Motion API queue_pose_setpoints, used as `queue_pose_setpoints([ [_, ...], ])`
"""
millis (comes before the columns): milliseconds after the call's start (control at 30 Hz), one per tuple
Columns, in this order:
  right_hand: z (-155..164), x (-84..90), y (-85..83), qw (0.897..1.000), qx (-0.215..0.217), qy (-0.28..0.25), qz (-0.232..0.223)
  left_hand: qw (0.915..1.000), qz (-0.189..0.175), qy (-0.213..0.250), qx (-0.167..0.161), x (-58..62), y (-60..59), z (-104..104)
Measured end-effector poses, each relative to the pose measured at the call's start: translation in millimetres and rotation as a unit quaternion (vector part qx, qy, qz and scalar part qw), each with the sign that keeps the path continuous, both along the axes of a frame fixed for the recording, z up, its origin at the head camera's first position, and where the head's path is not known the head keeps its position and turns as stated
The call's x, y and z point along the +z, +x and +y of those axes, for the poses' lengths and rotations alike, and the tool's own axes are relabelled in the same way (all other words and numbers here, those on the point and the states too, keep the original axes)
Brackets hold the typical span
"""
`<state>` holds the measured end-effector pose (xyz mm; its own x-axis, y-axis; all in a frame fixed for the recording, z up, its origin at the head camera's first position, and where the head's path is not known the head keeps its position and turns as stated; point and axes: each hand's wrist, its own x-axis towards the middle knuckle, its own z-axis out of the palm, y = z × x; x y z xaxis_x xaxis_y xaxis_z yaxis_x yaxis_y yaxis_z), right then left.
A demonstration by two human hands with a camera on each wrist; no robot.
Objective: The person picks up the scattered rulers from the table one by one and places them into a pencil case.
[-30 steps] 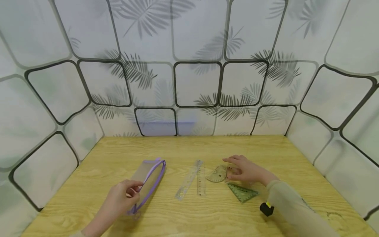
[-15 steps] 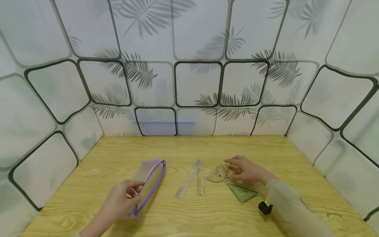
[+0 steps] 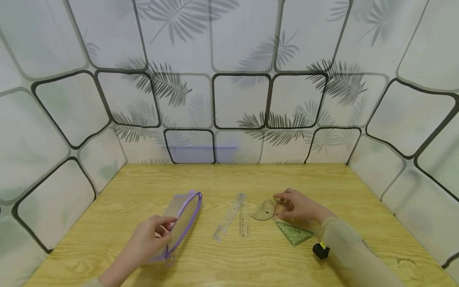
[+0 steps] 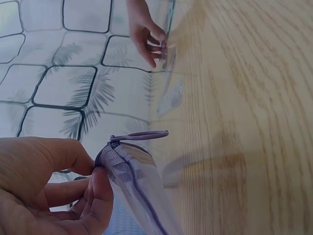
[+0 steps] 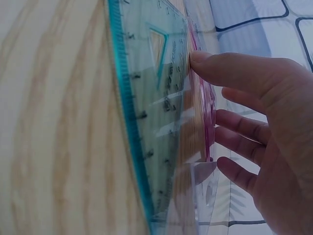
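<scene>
On the left, my left hand [image 3: 148,237] pinches the upper edge of a translucent pouch [image 3: 186,229] with purple zip edging, its mouth gaping. A purple ring [image 4: 142,135] hangs at the pouch's zip end in the left wrist view. Over on the right, my right hand [image 3: 301,208] holds a clear pink set square [image 5: 208,115] between thumb and fingertips, low at the table; fingers partly hide it. Just in front of that hand lies a green-edged set square [image 3: 295,233]. A clear protractor [image 3: 264,210] lies to its left.
Two clear rulers lie mid-table, a slanted one [image 3: 226,221] and a straight one [image 3: 244,219], overlapping at their far ends. A small black block [image 3: 320,251] with a yellow strip shows beside the right forearm. Patterned curtain [image 3: 236,103] encloses the wooden table's [image 3: 229,263] back and sides.
The right hand has shifted very slightly to the right, around the pink set square. The left hand still holds the pouch edge, and the pouch's near end has tipped slightly.
</scene>
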<state>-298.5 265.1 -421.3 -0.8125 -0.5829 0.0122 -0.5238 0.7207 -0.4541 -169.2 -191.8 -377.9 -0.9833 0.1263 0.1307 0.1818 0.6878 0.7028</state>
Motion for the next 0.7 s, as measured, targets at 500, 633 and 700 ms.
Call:
queue_pose_setpoints([
  [500, -0.7, 2.2, -4.6, 1.0, -0.001, -0.008, -0.022, 0.9994, 0.006, 0.013, -0.031, -3.4, 2.4, -0.5],
  [633, -1.5, 3.0, -4.4, 1.0, 0.0, -0.009, -0.019, 0.9993, 0.005, 0.01, -0.037, -4.0, 4.3, -0.7],
  [700, -2.3, 3.9, -4.1, 1.0, 0.0, -0.012, -0.022, 0.9993, 0.004, 0.009, -0.035, -4.1, 5.0, 0.1],
])
